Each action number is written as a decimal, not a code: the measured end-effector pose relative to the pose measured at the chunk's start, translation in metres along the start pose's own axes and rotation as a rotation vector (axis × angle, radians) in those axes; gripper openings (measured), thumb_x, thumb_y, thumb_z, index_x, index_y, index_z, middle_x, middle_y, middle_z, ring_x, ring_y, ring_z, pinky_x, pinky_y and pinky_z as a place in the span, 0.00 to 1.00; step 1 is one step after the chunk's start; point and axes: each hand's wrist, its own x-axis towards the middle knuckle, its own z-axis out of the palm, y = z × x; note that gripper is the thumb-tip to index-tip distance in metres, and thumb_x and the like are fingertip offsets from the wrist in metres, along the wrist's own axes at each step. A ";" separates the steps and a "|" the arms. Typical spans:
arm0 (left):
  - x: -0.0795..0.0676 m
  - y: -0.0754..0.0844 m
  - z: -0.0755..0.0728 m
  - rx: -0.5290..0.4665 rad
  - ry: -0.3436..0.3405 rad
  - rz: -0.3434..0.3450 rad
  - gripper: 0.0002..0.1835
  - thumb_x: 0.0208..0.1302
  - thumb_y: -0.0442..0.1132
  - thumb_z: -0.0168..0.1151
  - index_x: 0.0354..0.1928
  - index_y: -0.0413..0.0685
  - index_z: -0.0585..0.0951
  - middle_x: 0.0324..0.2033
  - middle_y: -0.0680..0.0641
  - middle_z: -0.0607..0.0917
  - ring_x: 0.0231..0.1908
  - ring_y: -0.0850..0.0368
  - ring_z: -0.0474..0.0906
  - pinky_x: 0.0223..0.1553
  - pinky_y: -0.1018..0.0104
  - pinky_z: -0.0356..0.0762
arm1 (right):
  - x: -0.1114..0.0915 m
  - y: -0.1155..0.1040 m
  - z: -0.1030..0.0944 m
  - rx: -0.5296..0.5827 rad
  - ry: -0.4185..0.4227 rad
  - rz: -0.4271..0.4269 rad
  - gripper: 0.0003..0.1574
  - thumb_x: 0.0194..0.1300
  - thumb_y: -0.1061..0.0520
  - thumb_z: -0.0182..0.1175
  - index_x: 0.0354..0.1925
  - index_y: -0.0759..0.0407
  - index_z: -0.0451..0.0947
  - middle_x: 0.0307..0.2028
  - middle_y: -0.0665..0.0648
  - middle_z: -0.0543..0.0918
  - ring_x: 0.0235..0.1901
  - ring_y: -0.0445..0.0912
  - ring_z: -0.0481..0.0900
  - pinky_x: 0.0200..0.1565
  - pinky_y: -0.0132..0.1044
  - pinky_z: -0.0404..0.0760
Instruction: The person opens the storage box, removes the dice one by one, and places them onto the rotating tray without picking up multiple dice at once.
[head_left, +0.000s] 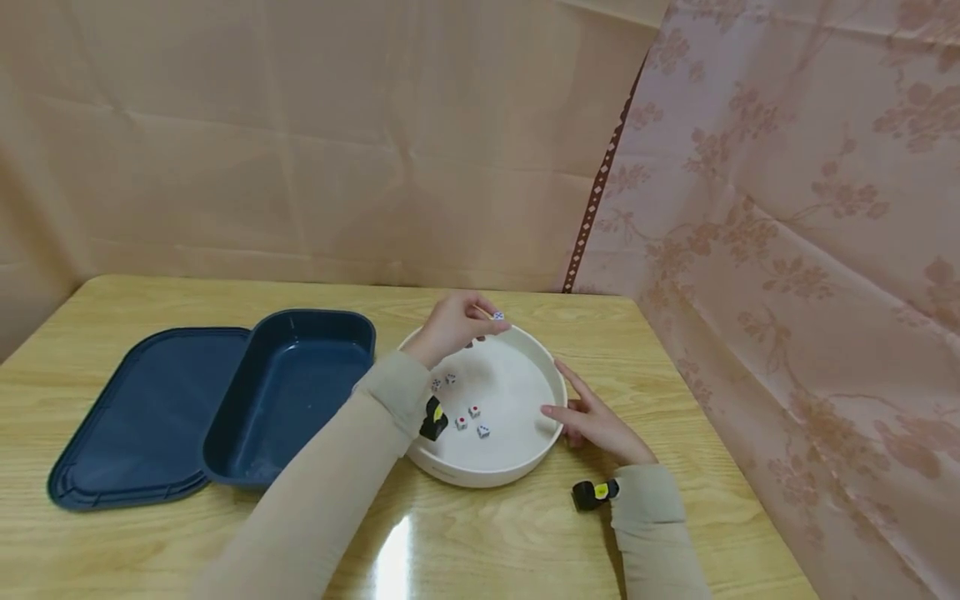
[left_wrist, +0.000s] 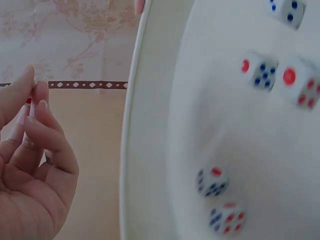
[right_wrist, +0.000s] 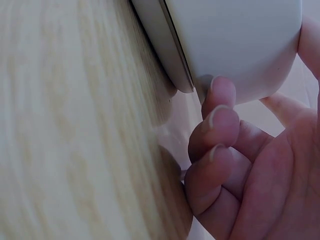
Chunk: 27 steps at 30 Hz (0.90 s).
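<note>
My left hand point(head_left: 459, 323) is raised over the far side of a round white tray point(head_left: 442, 472) and pinches a die point(head_left: 498, 316) between thumb and fingertips. In the left wrist view the fingers of the left hand point(left_wrist: 37, 170) hide most of that die. Several white dice with red and blue pips lie on the tray's floor, among them one die point(head_left: 483, 431) near the front. At the tray's right side my right hand point(head_left: 600, 421) grips the wall, thumb over the rim. The right wrist view shows its curled fingers point(right_wrist: 220, 125) against the outer wall.
Left of the tray stands a deep navy rectangular container point(head_left: 288, 400). Its edge overlaps a flat navy lid point(head_left: 153, 417) farther left. All of it is on a wooden table point(head_left: 495, 542), with a beige curtain point(head_left: 337, 167) behind and a flowered cloth point(head_left: 817, 250) to the right.
</note>
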 end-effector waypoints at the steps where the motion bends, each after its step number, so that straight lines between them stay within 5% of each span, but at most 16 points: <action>1: 0.001 -0.002 0.002 -0.021 -0.006 -0.007 0.16 0.60 0.47 0.72 0.45 0.48 0.82 0.35 0.48 0.88 0.37 0.48 0.81 0.30 0.69 0.75 | 0.000 0.000 0.000 0.004 0.003 0.004 0.54 0.66 0.42 0.64 0.77 0.29 0.41 0.34 0.56 0.79 0.23 0.45 0.69 0.32 0.34 0.74; 17: 0.002 -0.029 0.021 -0.049 -0.027 -0.127 0.14 0.59 0.44 0.73 0.43 0.48 0.82 0.30 0.47 0.84 0.26 0.55 0.74 0.27 0.68 0.70 | 0.000 0.001 -0.001 0.018 -0.005 -0.005 0.55 0.66 0.43 0.64 0.77 0.29 0.42 0.35 0.57 0.79 0.24 0.45 0.69 0.32 0.35 0.75; 27: 0.008 -0.040 0.026 0.048 -0.067 -0.175 0.14 0.56 0.43 0.75 0.38 0.46 0.81 0.21 0.47 0.79 0.16 0.60 0.67 0.17 0.69 0.63 | 0.000 0.002 -0.003 0.010 -0.019 -0.035 0.54 0.68 0.46 0.63 0.78 0.32 0.40 0.29 0.53 0.76 0.22 0.44 0.69 0.31 0.35 0.74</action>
